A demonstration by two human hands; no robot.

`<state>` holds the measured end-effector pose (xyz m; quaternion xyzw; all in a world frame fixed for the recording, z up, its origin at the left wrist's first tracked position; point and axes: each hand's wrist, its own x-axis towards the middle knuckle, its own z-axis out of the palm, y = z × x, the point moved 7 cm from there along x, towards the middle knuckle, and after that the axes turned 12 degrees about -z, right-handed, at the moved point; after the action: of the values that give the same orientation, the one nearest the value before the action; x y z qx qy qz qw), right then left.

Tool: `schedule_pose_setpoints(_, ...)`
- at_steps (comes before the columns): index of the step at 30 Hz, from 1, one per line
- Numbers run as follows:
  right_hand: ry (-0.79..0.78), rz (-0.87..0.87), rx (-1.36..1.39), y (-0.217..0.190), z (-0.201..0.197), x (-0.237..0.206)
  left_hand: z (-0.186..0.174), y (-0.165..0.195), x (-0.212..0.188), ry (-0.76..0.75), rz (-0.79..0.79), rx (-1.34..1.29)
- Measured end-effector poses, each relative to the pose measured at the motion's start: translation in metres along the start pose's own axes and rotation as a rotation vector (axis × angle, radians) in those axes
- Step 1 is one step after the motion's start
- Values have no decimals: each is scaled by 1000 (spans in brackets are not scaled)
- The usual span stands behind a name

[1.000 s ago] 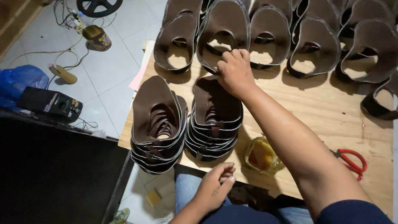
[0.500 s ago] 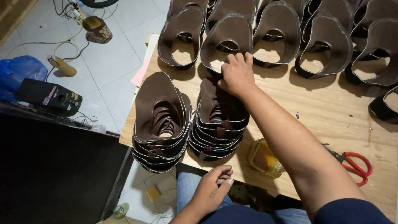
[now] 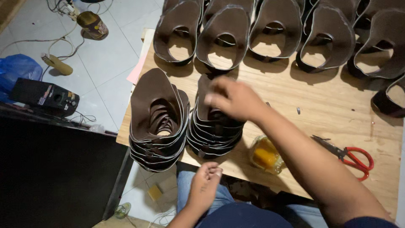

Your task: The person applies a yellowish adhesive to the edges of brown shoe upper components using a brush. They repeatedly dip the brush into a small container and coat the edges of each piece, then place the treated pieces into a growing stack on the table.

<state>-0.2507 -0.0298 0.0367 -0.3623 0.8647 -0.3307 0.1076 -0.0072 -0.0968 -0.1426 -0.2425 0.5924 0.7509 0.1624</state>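
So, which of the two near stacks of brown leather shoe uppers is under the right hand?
The right-hand stack of brown leather shoe uppers: the right hand is on top of it, while the left-hand stack is untouched.

A pale tiled floor [image 3: 105, 80] strewn with cables [image 3: 38, 42] lies beside the wooden worktable [image 3: 329, 105].

Stack of brown leather shoe uppers [image 3: 213, 135], pale-edged, nested flat on wooden table nr front edge, approx centre. Twin stack [image 3: 158, 122] just beside it on the left, top piece w/ its opening facing up.
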Motion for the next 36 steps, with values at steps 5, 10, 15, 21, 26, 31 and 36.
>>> schedule_pose_setpoints(5,-188,-231,-187,-39,36,-58,-26,-10,5,197,-102,-341)
schedule_pose_setpoints(10,-67,-279,-181,-37,41,-77,-30,-4,4,217,-156,-622)
schedule_pose_setpoints(15,3,-324,-149,-42,37,-87,-12,15,2,-112,-75,-869)
schedule_pose_setpoints(21,47,-265,-168,-46,9,-84,14,43,-31,-195,-24,-844)
schedule_pose_setpoints(26,209,-226,49,-58,-29,-102,32,79,-64,-240,132,-733)
schedule_pose_setpoints(31,297,-335,127,-90,-59,-143,43,97,-97,-180,316,-541)
schedule_pose_setpoints(36,354,-516,-119,-124,-88,-228,74,105,-115,-347,336,-301)
